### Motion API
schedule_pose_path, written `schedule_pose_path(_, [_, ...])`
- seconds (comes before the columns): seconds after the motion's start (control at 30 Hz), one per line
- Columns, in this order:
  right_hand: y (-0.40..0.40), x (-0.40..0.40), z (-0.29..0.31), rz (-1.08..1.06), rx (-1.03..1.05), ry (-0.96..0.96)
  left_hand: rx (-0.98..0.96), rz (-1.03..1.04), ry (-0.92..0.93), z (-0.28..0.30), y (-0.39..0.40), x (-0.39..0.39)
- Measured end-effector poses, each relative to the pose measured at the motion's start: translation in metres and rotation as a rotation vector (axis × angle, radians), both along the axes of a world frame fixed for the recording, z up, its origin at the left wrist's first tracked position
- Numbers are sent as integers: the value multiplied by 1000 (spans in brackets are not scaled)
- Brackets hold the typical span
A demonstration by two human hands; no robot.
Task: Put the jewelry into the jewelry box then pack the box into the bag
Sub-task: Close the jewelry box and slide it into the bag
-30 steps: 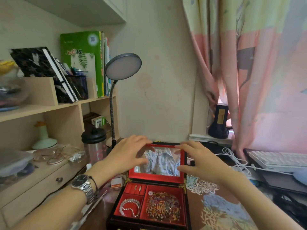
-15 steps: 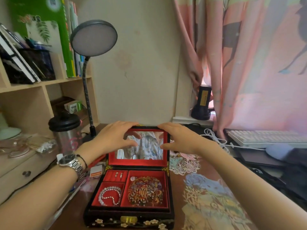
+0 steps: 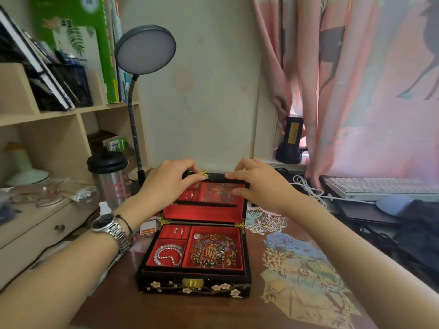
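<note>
One jewelry box (image 3: 193, 284), two rings (image 3: 178, 231), one pearl bracelet (image 3: 168, 254), two hands.

Single head-worn wide-angle view – faces forward and downward across the desk (image 3: 114, 302), close above the open jewelry box (image 3: 193, 284), shelves at left, curtain at right.

both hands gripping tilted lid (image 3: 204, 205) of open jewelry box (image 3: 193, 284), jewelry inside

Home bedroom desk, bookshelf (image 3: 54, 115), curtain (image 3: 356, 91)
</note>
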State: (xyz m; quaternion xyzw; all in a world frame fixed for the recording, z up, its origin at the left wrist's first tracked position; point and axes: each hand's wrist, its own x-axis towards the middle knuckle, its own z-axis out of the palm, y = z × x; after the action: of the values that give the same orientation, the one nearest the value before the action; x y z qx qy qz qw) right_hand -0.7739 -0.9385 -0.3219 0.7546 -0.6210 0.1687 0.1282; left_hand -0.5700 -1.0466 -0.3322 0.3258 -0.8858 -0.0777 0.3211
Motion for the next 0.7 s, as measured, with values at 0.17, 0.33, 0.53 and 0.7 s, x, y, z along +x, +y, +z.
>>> schedule_pose_path(0.17, [20, 11, -4, 25, -55, -103, 36, 17, 99, -2, 22, 11])
schedule_pose_path(0.33, [35, 19, -20, 47, -49, -191, 99, 9, 96, -12, 38, 22])
schedule_pose_path(0.53, [51, 25, -36, 41, 145, -185, 241, -36, 51, -25, 60, 34])
schedule_pose_path(0.7, [65, 34, -55, 35, 267, -167, 232, -46, -13, -49, 85, 45])
